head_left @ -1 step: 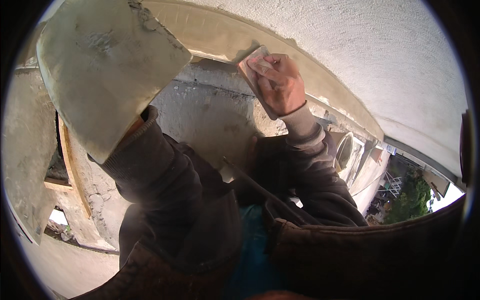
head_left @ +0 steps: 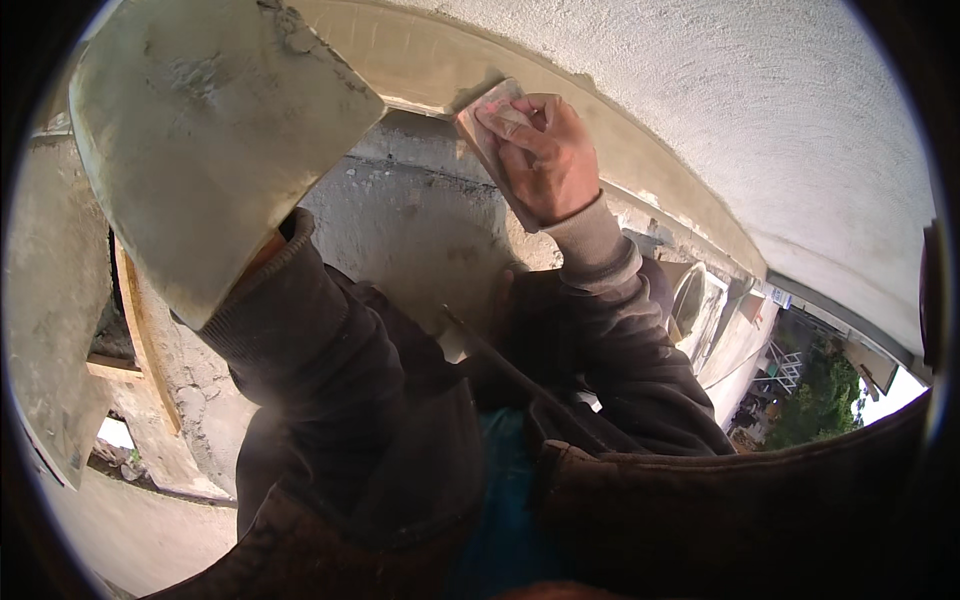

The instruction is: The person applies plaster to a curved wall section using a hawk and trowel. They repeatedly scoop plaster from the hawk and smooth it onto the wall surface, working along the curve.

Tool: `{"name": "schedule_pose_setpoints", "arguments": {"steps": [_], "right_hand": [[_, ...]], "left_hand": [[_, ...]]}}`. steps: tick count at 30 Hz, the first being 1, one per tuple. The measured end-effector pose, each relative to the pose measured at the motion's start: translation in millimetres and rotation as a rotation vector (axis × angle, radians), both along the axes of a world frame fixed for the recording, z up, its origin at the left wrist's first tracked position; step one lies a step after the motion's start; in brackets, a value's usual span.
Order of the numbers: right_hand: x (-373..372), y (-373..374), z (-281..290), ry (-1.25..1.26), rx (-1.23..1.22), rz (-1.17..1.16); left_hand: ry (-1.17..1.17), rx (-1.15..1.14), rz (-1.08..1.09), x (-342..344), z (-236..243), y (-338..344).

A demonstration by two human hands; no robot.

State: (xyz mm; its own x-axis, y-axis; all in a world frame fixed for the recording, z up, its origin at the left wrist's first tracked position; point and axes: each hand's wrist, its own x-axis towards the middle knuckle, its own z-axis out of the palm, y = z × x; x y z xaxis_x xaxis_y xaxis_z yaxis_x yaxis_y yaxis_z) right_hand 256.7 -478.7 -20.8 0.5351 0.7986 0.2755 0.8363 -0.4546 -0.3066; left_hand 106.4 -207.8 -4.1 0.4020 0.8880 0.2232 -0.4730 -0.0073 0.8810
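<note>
A large flat plasterer's hawk (head_left: 220, 150), smeared with grey-beige mortar, is held up at the upper left. My left hand (head_left: 266, 256) is beneath it, with only a bit of the wrist showing at the cuff; the hawk hides its fingers. A little mortar (head_left: 296, 35) clings near the board's far edge. My right hand (head_left: 552, 155) is closed on a small rectangular plastering float (head_left: 493, 130), thumb and fingers bent over its back. The float's far end lies against a smooth, damp-looking beige plaster band (head_left: 440, 60) along the wall.
A rough white wall (head_left: 720, 100) curves above the band. Below lies a grey concrete ledge (head_left: 410, 210). At the left stand a wooden strip (head_left: 145, 330) and an opening in the concrete. A bucket-like round-mouthed container (head_left: 687, 300) sits at the right, with greenery (head_left: 820, 400) far below.
My right hand and the float have shifted a little to the left and slightly farther up along the plaster band. The hawk has barely moved.
</note>
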Motion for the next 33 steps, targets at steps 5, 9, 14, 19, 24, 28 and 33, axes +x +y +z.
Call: {"name": "schedule_pose_setpoints", "arguments": {"steps": [5, 9, 14, 19, 24, 28, 33], "right_hand": [[16, 11, 1, -0.066, -0.087, -0.188], [28, -21, -4, 0.016, -0.126, -0.429], [8, 41, -1, -0.081, -0.092, -0.322], [21, 17, 7, -0.062, -0.19, -0.342], [9, 26, 0, -0.045, -0.111, -0.265], [4, -5, 5, 0.001, -0.079, -0.186], [6, 34, 4, -0.009, -0.143, -0.255]], "left_hand": [[0.002, -0.021, 0.004, -1, -8, -7], [-0.006, -0.024, 0.007, -4, -8, -5], [0.004, -0.02, 0.006, -6, -11, -3], [0.013, -0.025, -0.017, -4, -13, -5], [0.024, -0.016, 0.007, -6, -14, 4], [0.025, -0.011, 0.009, -9, -11, 8], [0.028, -0.004, 0.013, -7, -12, 7]]}}
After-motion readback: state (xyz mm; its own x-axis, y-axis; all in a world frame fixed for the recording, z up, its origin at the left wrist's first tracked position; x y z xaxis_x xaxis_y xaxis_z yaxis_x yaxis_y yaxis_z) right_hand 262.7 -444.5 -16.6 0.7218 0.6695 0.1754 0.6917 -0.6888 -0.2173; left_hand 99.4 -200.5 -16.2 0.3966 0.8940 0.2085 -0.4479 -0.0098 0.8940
